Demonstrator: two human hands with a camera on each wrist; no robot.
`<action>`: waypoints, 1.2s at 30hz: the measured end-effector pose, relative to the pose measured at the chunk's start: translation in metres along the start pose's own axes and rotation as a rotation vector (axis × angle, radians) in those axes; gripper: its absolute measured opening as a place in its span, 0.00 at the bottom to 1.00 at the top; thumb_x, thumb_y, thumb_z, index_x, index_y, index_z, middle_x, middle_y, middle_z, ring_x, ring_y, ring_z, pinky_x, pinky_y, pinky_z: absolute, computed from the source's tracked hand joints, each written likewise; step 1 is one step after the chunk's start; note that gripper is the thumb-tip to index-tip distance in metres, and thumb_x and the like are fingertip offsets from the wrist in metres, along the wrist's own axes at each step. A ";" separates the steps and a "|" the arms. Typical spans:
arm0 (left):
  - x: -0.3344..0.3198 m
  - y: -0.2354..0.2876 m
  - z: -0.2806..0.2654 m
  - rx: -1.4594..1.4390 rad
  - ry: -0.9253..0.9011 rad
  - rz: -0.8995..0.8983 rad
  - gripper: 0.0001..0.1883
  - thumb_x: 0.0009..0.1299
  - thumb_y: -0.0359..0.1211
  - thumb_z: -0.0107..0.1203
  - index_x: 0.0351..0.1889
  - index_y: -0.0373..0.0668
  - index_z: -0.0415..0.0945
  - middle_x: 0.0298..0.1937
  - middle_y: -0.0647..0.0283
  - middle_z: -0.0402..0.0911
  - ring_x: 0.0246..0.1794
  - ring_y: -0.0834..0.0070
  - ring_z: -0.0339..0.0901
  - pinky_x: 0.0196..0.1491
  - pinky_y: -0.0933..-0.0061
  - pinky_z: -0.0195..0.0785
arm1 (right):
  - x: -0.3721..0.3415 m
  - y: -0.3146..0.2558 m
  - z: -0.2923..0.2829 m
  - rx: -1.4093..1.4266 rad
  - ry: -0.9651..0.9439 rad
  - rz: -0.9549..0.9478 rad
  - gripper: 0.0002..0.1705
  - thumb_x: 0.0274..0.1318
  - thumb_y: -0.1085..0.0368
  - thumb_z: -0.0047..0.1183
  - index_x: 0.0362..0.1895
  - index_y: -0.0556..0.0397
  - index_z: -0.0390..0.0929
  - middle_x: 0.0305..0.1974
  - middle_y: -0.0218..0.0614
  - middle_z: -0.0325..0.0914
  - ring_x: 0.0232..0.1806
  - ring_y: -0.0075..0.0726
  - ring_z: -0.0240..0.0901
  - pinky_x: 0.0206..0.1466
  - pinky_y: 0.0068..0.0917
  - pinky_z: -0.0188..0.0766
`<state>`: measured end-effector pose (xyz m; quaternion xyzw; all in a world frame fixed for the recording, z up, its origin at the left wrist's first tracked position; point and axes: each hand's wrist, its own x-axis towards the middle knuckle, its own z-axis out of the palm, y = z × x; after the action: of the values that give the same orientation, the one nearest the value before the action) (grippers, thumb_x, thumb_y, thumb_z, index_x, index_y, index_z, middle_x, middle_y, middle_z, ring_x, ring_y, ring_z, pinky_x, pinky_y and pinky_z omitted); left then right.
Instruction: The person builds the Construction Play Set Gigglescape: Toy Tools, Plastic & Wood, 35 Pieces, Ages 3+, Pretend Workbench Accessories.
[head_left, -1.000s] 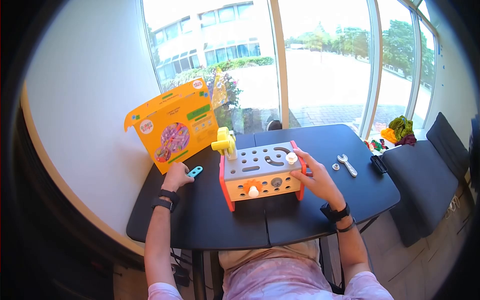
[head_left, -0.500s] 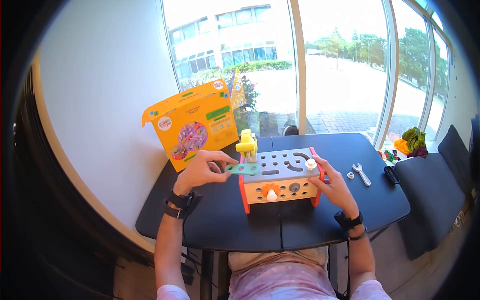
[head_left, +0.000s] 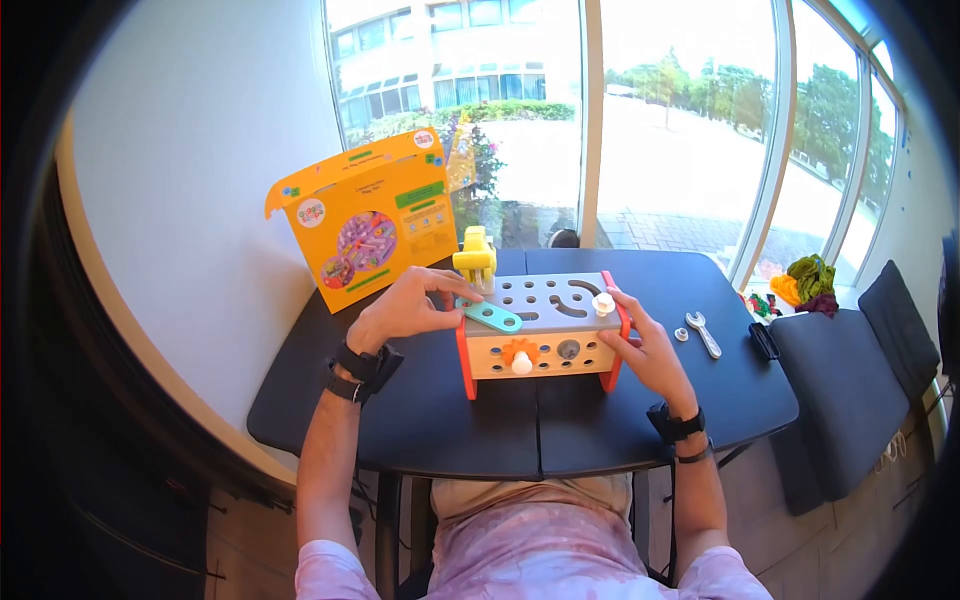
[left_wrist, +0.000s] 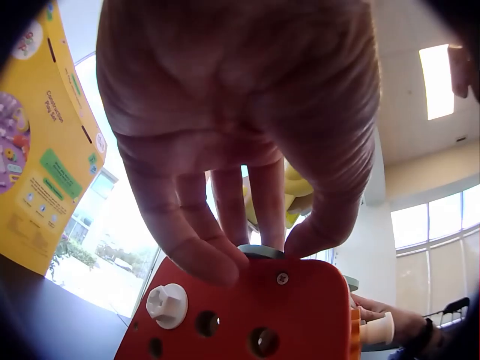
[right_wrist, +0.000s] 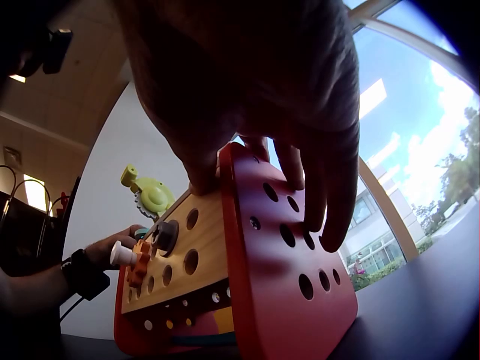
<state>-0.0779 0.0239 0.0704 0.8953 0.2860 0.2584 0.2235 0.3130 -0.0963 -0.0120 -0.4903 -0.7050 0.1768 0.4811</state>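
Observation:
My left hand (head_left: 408, 305) pinches one end of a teal strip with holes (head_left: 492, 315) between thumb and fingers. The strip lies slantwise over the front left of the toy workbench's grey top (head_left: 550, 323). My right hand (head_left: 655, 358) grips the bench's red right side panel (right_wrist: 281, 247), thumb at the front and fingers over the outer face. A white bolt (head_left: 603, 303) stands on the top near that hand. On the wooden front are an orange gear (head_left: 510, 347) with a white bolt and a grey bolt (head_left: 569, 349). A yellow toy saw (head_left: 477, 252) stands at the back left.
A toy wrench (head_left: 705, 335) and a small white nut (head_left: 682, 334) lie on the black table (head_left: 430, 430) to the right, near a black object (head_left: 763, 341). An orange box (head_left: 375, 195) stands behind on the left. A dark chair (head_left: 840, 390) is beside the table.
My left hand has lifted the teal strip from the table left of the workbench and brought it right onto the bench top, where it is now turned slantwise. My right hand stays at the right panel.

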 end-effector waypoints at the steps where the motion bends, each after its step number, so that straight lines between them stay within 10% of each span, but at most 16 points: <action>1: 0.000 -0.001 0.000 -0.006 0.004 0.004 0.20 0.68 0.31 0.70 0.59 0.47 0.95 0.55 0.63 0.95 0.38 0.77 0.85 0.45 0.76 0.80 | 0.001 0.001 0.000 -0.004 0.002 -0.003 0.39 0.75 0.59 0.69 0.83 0.54 0.69 0.72 0.56 0.82 0.72 0.52 0.82 0.72 0.43 0.79; 36: -0.003 -0.001 0.007 -0.022 -0.030 -0.015 0.26 0.69 0.41 0.77 0.65 0.49 0.91 0.52 0.69 0.85 0.39 0.80 0.71 0.41 0.76 0.73 | 0.004 0.001 -0.003 0.000 -0.018 -0.007 0.38 0.76 0.58 0.68 0.82 0.53 0.69 0.71 0.56 0.82 0.72 0.54 0.82 0.72 0.44 0.80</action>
<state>-0.0762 0.0215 0.0635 0.8943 0.2866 0.2465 0.2395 0.3157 -0.0933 -0.0093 -0.4860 -0.7109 0.1794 0.4756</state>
